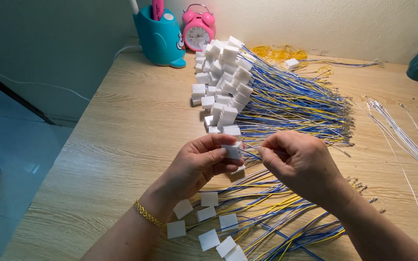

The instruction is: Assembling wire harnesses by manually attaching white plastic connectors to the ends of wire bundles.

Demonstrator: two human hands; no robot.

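White connector block (231,151) sits pinched in the left hand (200,164); right hand (300,162) nips a blue wire (250,153) at its three o'clock side. Insertion step judged underway; seating calls for straight alignment. Finished harness pile (267,94) lies at twelve o'clock.

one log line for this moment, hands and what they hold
left hand: pinches white connector block | right hand: pinches wire at block | table: finished wire pile behind
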